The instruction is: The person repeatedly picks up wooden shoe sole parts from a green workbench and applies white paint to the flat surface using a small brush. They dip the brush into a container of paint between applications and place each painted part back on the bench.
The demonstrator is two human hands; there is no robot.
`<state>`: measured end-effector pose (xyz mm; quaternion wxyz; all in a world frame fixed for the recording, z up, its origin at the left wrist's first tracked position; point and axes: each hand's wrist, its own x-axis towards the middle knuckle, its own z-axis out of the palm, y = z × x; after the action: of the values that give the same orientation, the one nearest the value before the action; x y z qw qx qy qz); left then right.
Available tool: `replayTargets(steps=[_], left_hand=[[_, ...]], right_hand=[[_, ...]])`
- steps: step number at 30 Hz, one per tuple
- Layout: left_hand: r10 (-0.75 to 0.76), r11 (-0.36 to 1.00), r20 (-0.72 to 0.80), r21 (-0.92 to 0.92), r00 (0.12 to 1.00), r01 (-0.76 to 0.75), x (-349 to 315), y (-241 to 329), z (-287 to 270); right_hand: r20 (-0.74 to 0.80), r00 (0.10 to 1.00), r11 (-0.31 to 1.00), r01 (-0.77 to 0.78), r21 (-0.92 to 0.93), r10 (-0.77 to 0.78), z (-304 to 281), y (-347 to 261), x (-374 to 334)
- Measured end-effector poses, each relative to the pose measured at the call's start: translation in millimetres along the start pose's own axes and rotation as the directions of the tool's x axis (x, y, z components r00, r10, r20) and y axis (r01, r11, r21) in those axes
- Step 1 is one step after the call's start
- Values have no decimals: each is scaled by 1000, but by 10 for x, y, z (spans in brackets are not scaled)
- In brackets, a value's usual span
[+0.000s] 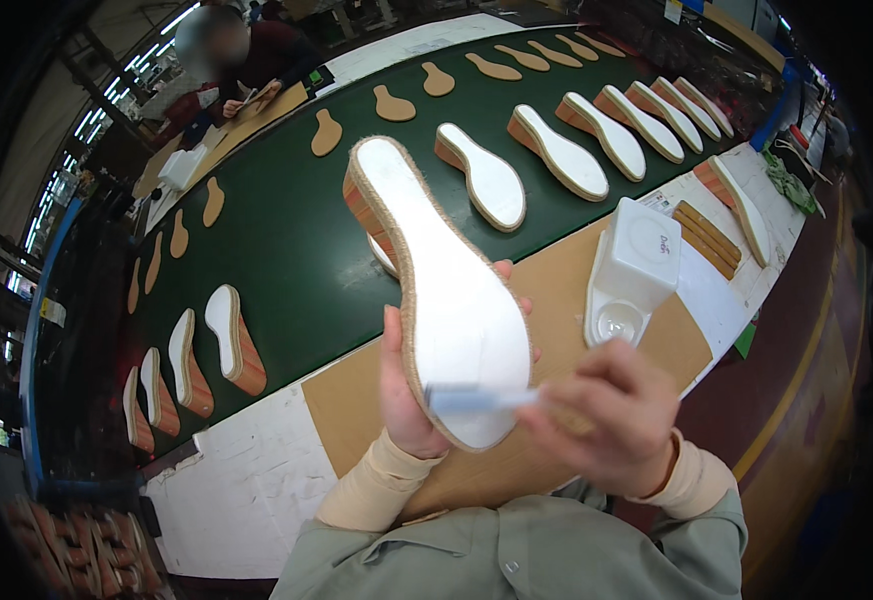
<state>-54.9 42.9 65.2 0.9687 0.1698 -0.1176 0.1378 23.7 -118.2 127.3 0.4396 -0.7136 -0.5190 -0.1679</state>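
My left hand [403, 385] grips a wedge shoe sole [436, 260] from below, its white top face up and a jute edge around it. My right hand [611, 410] holds a small brush [476, 400] with a pale handle, laid across the sole's near end. The sole hangs over the brown cardboard sheet [356, 400] on the bench.
A green conveyor belt [286, 250] carries several white-topped wedge soles [561, 152] and flat tan insoles [394, 104]. A white plastic container [636, 265] stands on the cardboard at right. Another person [246, 70] works at the belt's far side. More soles [231, 335] lie at left.
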Motion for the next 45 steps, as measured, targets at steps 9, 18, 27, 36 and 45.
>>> replayTargets(steps=[9, 18, 27, 36, 45], left_hand=[[54, 981, -105, 190, 993, -33, -2, -6, 111], [68, 994, -40, 93, 997, -64, -24, 31, 132], [-8, 991, -232, 126, 973, 38, -47, 132, 261], [-50, 996, -106, 74, 993, 58, -85, 274, 121], [-104, 994, -124, 19, 987, 107, -114, 345, 142]], right_hand=[[65, 987, 989, 146, -3, -145, 89, -93, 91], [-23, 988, 986, 148, -82, -151, 111, 55, 246], [-47, 986, 985, 153, -79, -157, 75, 100, 336], [118, 946, 952, 294, 91, -303, 78, 0, 116], [219, 897, 921, 355, 158, -384, 95, 48, 38]])
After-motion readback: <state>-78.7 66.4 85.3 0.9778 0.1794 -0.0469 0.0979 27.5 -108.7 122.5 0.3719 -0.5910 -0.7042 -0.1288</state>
